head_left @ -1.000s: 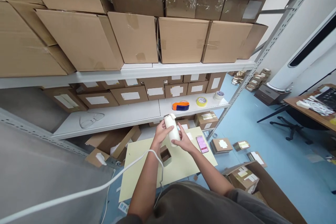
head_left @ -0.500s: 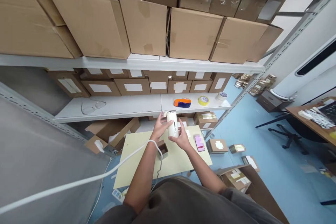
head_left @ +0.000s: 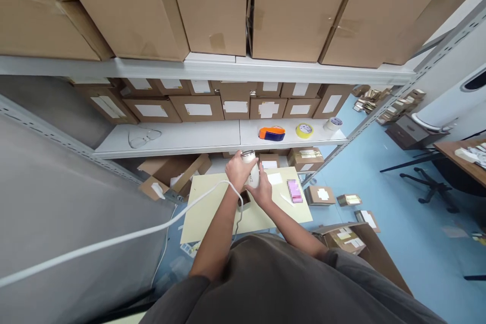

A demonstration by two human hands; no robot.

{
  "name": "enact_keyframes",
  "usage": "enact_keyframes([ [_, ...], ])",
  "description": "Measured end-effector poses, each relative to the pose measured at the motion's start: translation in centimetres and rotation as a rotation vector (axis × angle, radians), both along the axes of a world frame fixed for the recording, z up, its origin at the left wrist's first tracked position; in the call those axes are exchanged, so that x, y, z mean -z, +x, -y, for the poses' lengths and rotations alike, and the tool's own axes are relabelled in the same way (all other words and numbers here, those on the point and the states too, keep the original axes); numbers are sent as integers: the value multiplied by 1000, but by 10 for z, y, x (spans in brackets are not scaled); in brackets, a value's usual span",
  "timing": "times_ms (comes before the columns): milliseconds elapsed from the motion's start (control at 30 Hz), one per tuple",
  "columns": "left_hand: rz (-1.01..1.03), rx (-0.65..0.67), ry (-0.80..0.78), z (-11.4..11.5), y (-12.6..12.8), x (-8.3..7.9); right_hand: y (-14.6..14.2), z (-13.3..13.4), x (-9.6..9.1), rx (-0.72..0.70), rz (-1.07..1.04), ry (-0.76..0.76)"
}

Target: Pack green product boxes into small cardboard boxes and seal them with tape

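Frame centre: left hand (head_left: 237,169) grips white bottle (head_left: 253,176) near its top, right hand (head_left: 262,191) grasps its lower side; firm lower support should prevent slipping.

We grip a white bottle (head_left: 252,177) between our left hand (head_left: 238,169) and right hand (head_left: 262,191) over a pale yellow table (head_left: 201,215), near a small box (head_left: 246,199). A phone (head_left: 295,191) lies to our right; on the shelf (head_left: 197,136) ahead we see a yellow tape roll (head_left: 304,134).
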State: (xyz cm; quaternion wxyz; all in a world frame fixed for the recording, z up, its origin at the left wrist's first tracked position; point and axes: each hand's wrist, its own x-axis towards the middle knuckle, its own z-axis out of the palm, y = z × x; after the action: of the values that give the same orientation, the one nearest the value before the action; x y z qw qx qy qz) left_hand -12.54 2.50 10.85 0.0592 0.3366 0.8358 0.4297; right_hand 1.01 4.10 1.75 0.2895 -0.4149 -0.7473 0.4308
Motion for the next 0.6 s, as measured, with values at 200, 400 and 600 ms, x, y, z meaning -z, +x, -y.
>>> enact_keyframes([
  [200, 259, 61, 88, 18, -38, 29, 22, -11, 46, -143, -180, -183],
  [400, 491, 177, 122, 38, -49, 75, 26, -14, 114, -28, 213, -511],
  [600, 501, 254, 147, 63, -38, 115, 2, -1, 138, -19, 204, -619],
])
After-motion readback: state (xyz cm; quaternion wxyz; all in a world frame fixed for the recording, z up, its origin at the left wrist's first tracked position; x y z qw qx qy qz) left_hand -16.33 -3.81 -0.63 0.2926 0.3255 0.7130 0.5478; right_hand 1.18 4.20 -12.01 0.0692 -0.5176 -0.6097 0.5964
